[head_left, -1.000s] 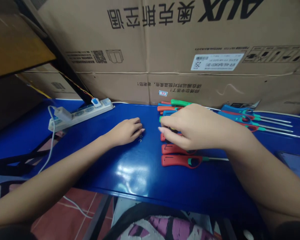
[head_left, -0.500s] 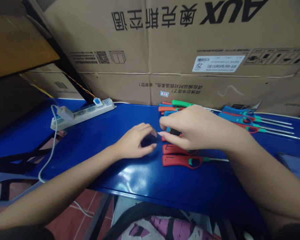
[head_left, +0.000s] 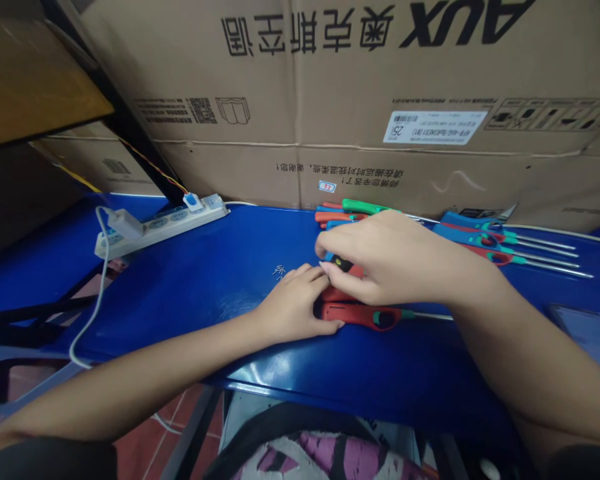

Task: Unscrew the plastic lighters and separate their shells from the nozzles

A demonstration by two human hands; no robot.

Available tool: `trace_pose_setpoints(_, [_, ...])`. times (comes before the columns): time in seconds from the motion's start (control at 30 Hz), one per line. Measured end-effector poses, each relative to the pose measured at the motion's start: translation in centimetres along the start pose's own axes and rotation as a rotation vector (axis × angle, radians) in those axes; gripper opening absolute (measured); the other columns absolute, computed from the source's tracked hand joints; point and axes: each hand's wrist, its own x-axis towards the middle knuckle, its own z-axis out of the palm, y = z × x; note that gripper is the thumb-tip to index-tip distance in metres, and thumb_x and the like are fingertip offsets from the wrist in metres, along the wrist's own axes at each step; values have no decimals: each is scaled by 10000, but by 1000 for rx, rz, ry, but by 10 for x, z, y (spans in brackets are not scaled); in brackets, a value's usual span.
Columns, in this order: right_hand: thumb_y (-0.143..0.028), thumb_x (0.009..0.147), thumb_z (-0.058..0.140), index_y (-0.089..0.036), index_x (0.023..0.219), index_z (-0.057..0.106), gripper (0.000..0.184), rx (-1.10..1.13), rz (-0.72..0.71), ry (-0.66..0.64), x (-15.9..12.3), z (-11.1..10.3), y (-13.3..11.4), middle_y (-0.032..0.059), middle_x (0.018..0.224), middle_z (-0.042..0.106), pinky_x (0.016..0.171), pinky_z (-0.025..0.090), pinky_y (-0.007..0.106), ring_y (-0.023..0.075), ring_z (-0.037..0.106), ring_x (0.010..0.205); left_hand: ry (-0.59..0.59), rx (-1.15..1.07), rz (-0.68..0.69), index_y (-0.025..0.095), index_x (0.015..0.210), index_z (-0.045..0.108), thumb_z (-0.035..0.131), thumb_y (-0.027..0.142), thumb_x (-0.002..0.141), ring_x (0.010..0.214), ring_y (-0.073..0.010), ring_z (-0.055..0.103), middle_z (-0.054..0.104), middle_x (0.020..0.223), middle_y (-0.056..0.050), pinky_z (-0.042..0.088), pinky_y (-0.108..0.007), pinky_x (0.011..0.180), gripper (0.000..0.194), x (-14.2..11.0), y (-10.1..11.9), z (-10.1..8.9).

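My left hand curls round the butt end of a long-nosed red lighter, its thumb along the near side and its fingers at the far side. Another red handle lies just behind, partly covered by my right hand. My right hand is closed over the row of lighters, thumb and fingers pinched round a small black-and-yellow piece that looks like a tool handle, mostly hidden. Beyond it are a green lighter and an orange one. Small silvery bits lie on the blue table behind my left hand.
Several blue and red lighters lie at the right with metal stems pointing right. A large cardboard box stands along the back. A white power strip with cords sits at left. A dark flat device is at the right.
My left hand has moved right and closed round the red lighter's end; the near lighters are closer together. The silvery bits have come into view. My right hand stays nearly in place.
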Motion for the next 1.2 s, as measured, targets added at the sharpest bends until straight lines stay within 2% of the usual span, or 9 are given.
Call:
trace_pose_setpoints(0.1, [-349,945,492,-170,984,629,230,18,9,12,0,1,1,66,886,679,570,231,294,169,525,680,21,-12,8,200,1195,639,794,444,749,1112,-341,591,658,1211,-122,497,-520,971,531,2,-5,0])
trace_pose_setpoints(0.27, [-323,966,451,-179,1022,625,233,39,10,39,4,7,4,59,901,688,573,239,294,171,546,700,68,-33,48,168,1258,607,778,527,764,1121,-351,584,648,1242,-145,494,-530,960,634,-1,-14,4])
trace_pose_setpoints(0.37, [-371,955,473,-170,1039,615,260,52,19,57,6,9,5,71,930,690,569,239,292,180,554,727,102,-96,69,176,1178,631,740,541,812,1072,-318,608,683,1142,-118,505,-492,939,528,-2,-20,4])
trace_pose_setpoints(0.47, [-391,984,419,-171,931,618,301,9,66,54,8,10,6,60,801,668,568,219,300,172,520,659,149,-151,88,192,1163,622,676,369,883,1072,-280,620,694,1155,-92,498,-459,964,335,0,-25,1])
trace_pose_setpoints(0.57, [-319,951,431,-162,1022,604,244,48,58,64,9,10,8,72,886,685,572,225,296,175,537,698,160,-163,97,192,1058,628,614,208,852,970,-251,638,712,1033,-62,516,-431,907,206,3,-30,-1])
trace_pose_setpoints(0.7, [-396,983,390,-170,924,612,321,12,90,74,10,13,10,49,750,646,570,210,300,162,488,614,116,-175,122,193,1077,616,598,178,826,996,-258,645,709,1066,-69,516,-440,929,252,5,-33,-2])
trace_pose_setpoints(0.93, [-361,978,405,-163,925,624,300,44,63,90,10,14,11,65,806,671,579,237,299,162,498,648,33,-173,127,197,1150,614,645,199,800,1118,-290,630,698,1164,-92,493,-467,990,352,3,-29,-9])
trace_pose_setpoints(1.07, [-316,931,446,-162,1055,618,262,72,41,80,8,11,11,91,952,699,588,254,294,184,544,728,16,-157,139,198,1140,619,648,184,801,1096,-280,635,702,1154,-85,488,-460,986,340,3,-30,-9])
trace_pose_setpoints(1.2, [-352,960,415,-164,975,630,286,52,67,43,8,10,10,81,871,686,591,265,302,187,542,705,29,-148,149,193,1162,619,650,232,866,1111,-276,629,692,1196,-98,475,-460,1008,300,4,-34,-5])
